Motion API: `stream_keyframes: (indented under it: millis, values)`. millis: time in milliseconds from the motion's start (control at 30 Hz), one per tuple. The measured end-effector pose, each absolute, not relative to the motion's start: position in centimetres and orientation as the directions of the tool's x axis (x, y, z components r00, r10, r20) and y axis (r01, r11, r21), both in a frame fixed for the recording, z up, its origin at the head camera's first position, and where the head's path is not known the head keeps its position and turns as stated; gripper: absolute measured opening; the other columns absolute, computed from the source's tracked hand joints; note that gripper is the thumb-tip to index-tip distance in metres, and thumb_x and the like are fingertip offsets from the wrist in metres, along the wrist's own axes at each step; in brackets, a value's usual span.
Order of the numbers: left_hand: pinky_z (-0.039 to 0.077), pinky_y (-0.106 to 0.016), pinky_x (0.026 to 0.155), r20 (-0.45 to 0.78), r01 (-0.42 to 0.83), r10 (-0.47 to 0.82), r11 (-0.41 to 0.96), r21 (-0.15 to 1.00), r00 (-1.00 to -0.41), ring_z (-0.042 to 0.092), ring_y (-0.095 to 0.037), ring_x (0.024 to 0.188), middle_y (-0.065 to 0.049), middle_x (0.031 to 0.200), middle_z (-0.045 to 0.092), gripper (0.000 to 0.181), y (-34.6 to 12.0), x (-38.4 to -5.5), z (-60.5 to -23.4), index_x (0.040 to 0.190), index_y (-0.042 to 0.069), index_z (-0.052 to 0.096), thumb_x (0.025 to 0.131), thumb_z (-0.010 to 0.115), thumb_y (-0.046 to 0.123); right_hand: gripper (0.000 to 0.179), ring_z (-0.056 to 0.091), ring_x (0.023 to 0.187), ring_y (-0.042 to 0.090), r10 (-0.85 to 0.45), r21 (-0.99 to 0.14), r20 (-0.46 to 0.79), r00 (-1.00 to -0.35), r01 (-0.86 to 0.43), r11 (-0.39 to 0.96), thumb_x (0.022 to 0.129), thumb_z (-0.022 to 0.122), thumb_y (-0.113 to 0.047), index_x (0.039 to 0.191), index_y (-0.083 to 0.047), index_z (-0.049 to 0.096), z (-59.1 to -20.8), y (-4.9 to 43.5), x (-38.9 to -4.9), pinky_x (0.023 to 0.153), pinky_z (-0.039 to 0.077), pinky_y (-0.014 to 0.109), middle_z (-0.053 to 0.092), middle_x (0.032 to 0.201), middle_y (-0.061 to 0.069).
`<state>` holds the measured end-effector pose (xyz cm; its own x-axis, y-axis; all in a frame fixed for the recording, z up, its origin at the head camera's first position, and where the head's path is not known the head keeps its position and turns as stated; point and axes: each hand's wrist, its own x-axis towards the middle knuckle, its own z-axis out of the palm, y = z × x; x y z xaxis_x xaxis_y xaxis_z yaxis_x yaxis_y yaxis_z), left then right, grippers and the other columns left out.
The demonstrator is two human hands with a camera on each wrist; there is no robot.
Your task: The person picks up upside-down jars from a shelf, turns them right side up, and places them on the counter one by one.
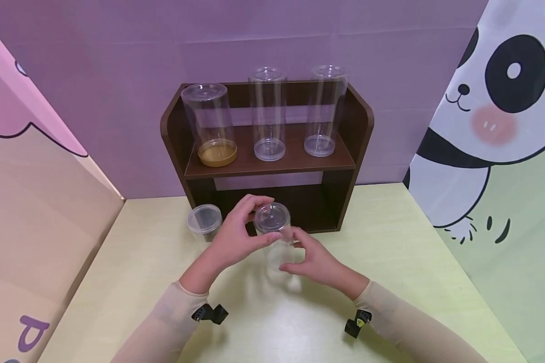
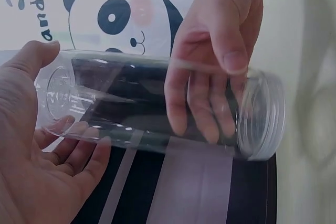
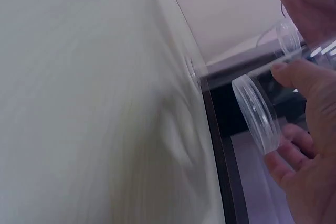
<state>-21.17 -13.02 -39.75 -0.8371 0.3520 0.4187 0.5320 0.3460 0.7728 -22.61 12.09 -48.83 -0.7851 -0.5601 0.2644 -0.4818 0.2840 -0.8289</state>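
A tall clear plastic jar (image 1: 279, 252) is held between both hands in front of the shelf. In the left wrist view its dimpled base faces the left palm, and its clear lid (image 2: 265, 116) is at the other end, the lower one. My left hand (image 1: 233, 239) grips the upper end, thumb and fingers on opposite sides. Lower down, my right hand (image 1: 320, 262) holds the jar close to the lid. The right wrist view shows the lid apart from the tabletop. Left of my left hand stands another clear container (image 1: 204, 219).
A dark brown two-tier shelf (image 1: 272, 169) stands at the back. On its upper board are a wide jar (image 1: 209, 116) over a gold lid and two slimmer clear jars (image 1: 269, 113), lid end down. Printed panda cloth (image 1: 477, 111) borders the right side of the pale table (image 1: 390, 247).
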Motion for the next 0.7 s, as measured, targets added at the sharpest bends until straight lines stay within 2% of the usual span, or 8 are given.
stream_keyframes:
  millis: [233,433,533,700]
  values:
    - [0.059,-0.046,0.108,0.403,0.540,0.385,0.380,0.751,-0.831,0.062,-0.020,0.122,-0.002,0.133,0.060,0.065,-14.1,-20.9,-39.8,0.151,0.016,0.063,0.091,0.090,0.018,0.073,0.062,0.131,0.024,-0.600,-0.786,0.311,-0.737,-0.554,0.273,0.087,0.096,-0.010,0.150,-0.009,0.059,-48.8,13.9,-23.8,0.114,0.054,0.046,0.066,0.140,0.003]
    - [0.059,-0.051,0.108,0.369,0.517,0.399,0.379,0.767,-0.840,0.062,-0.020,0.119,-0.002,0.128,0.057,0.066,-14.9,-20.7,-40.0,0.153,0.023,0.062,0.092,0.086,0.016,0.073,0.061,0.131,0.021,-0.644,-0.783,0.277,-0.713,-0.556,0.278,0.087,0.096,-0.012,0.151,-0.015,0.061,-47.6,16.1,-25.0,0.116,0.052,0.040,0.065,0.140,-0.002]
    - [0.060,-0.049,0.107,0.353,0.502,0.406,0.359,0.787,-0.843,0.061,-0.020,0.121,-0.002,0.128,0.057,0.065,-15.3,-20.8,-40.4,0.152,0.021,0.060,0.092,0.085,0.013,0.074,0.062,0.133,0.021,-0.663,-0.785,0.270,-0.698,-0.558,0.268,0.088,0.096,-0.013,0.153,-0.017,0.062,-46.8,17.1,-25.4,0.116,0.050,0.035,0.065,0.141,-0.002]
    - [0.061,-0.040,0.105,0.325,0.469,0.410,0.322,0.823,-0.852,0.061,-0.024,0.124,-0.005,0.134,0.058,0.066,-15.7,-20.7,-40.9,0.151,0.010,0.056,0.092,0.086,0.008,0.071,0.060,0.138,0.022,-0.675,-0.807,0.263,-0.689,-0.541,0.238,0.090,0.093,-0.011,0.154,-0.016,0.062,-45.3,18.5,-25.8,0.118,0.047,0.031,0.063,0.143,0.001]
